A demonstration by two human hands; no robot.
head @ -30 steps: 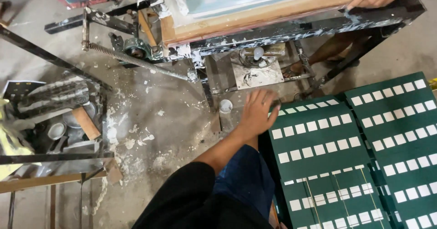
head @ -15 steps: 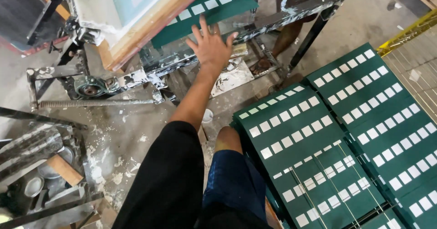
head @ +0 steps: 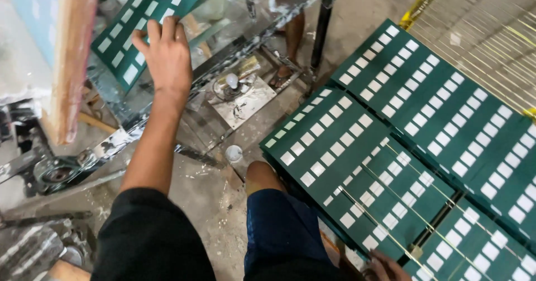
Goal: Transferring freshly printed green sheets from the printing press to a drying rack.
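a view from above, looking down past a person's black sleeve (head: 151, 236) and blue shorts (head: 279, 236) to a paint-spattered concrete floor (head: 206, 203). at far left a wooden frame (head: 70, 57) stands raised at an angle, probably to give access to the surface beneath it. next to it, a green sheet (head: 128, 35) printed with rows of white rectangles lies flat on a glossy, paint-stained desk (head: 223, 52). the left hand (head: 164, 55) is stretched forward with fingers spread, resting on the sheet's lower edge, seemingly to grip or slide it; whether it has closed on the sheet cannot be told. under the desk sit a light bulb (head: 231, 81) on a dirty metal plate (head: 245, 99) and, nearer, a small white cup (head: 233, 153) on the floor. another person's sandalled foot (head: 282, 77) shows beyond the desk. to the right, more printed green sheets (head: 402, 141) lie side by side on a rack of thin taut wires (head: 480, 35), apparently spread apart so that they dry without touching. at the bottom edge the right hand (head: 388, 267) touches the nearest sheet; only part of it shows, so its grip cannot be told.
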